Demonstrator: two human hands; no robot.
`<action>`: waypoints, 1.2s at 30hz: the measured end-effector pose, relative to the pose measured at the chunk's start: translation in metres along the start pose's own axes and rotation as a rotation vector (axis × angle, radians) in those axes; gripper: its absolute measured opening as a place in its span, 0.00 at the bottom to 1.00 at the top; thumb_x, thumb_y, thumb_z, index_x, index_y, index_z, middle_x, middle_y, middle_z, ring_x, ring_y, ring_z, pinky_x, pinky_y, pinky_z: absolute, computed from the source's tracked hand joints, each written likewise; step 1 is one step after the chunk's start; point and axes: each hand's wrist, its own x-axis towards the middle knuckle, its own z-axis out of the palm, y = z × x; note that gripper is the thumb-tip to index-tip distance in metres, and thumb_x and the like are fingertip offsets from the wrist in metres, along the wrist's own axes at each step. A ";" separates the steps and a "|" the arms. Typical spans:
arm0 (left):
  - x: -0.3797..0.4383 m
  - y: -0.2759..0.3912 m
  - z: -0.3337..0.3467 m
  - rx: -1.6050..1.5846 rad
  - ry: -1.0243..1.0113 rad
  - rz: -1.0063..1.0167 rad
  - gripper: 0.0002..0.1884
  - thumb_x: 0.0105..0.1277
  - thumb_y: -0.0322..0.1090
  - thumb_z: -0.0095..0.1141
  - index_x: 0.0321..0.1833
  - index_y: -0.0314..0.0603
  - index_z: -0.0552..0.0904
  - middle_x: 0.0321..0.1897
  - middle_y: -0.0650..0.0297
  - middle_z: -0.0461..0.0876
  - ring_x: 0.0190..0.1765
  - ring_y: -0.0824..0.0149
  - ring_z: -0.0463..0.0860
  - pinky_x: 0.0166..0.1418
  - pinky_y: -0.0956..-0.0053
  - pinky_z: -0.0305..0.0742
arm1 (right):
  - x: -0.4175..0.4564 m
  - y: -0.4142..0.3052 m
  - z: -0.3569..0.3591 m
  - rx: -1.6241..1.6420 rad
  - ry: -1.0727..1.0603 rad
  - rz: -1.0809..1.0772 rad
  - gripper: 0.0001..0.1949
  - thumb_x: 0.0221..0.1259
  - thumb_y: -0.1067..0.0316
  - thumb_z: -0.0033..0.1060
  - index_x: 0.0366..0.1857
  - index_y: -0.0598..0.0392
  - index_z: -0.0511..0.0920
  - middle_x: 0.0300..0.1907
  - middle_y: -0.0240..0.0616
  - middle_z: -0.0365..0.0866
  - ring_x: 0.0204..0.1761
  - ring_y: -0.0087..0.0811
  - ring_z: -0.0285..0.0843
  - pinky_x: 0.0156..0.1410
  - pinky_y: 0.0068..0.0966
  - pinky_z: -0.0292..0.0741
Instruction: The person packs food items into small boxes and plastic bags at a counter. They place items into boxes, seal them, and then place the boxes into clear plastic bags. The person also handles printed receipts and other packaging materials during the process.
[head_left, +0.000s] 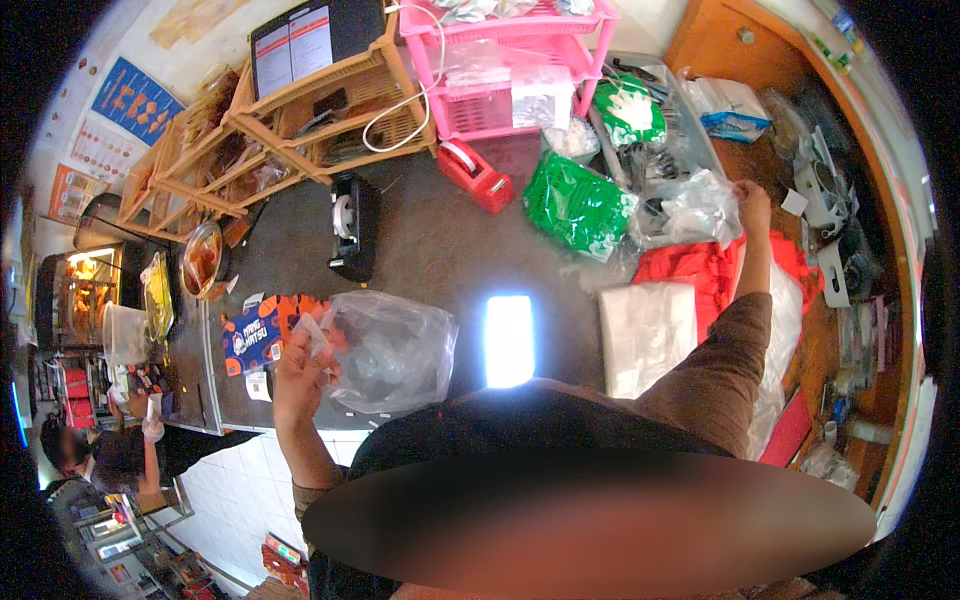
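My left hand pinches the gathered end of a clear plastic bag, which lies spread on the dark counter. Beneath that hand is a blue and orange printed item bearing writing, partly covered by fingers and bag. Far to the right, my right hand is at a crumpled clear plastic bag on the near end of a grey bin; its fingertips are closed on the plastic. Below that arm lie red plastic bags and a flat stack of clear bags.
A green packet, a red tape dispenser and a black tape dispenser stand mid-counter. Behind are a pink rack and tan plastic shelves. A bright phone-like screen glows close by. Another person is at left.
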 end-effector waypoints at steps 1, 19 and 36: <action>-0.006 -0.003 -0.004 0.137 0.012 0.031 0.15 0.61 0.33 0.49 0.50 0.36 0.71 0.28 0.63 0.75 0.17 0.77 0.69 0.20 0.85 0.65 | 0.001 -0.010 -0.011 0.029 0.033 0.000 0.08 0.53 0.63 0.54 0.34 0.52 0.78 0.32 0.45 0.79 0.36 0.44 0.77 0.41 0.32 0.72; -0.094 -0.028 -0.112 -0.345 0.157 0.162 0.10 0.66 0.40 0.45 0.40 0.41 0.73 0.10 0.75 0.61 0.10 0.83 0.57 0.13 0.88 0.49 | -0.381 -0.478 -0.025 0.696 -1.176 -1.387 0.12 0.48 0.78 0.50 0.37 0.54 0.77 0.35 0.43 0.79 0.39 0.39 0.77 0.46 0.29 0.71; -0.144 -0.041 -0.322 -0.449 0.163 0.158 0.20 0.66 0.39 0.45 0.59 0.40 0.66 0.11 0.75 0.64 0.12 0.82 0.60 0.14 0.88 0.53 | -0.384 -0.721 0.037 0.425 -0.894 -1.335 0.55 0.22 0.62 0.68 0.65 0.48 0.44 0.62 0.52 0.54 0.64 0.47 0.52 0.67 0.37 0.51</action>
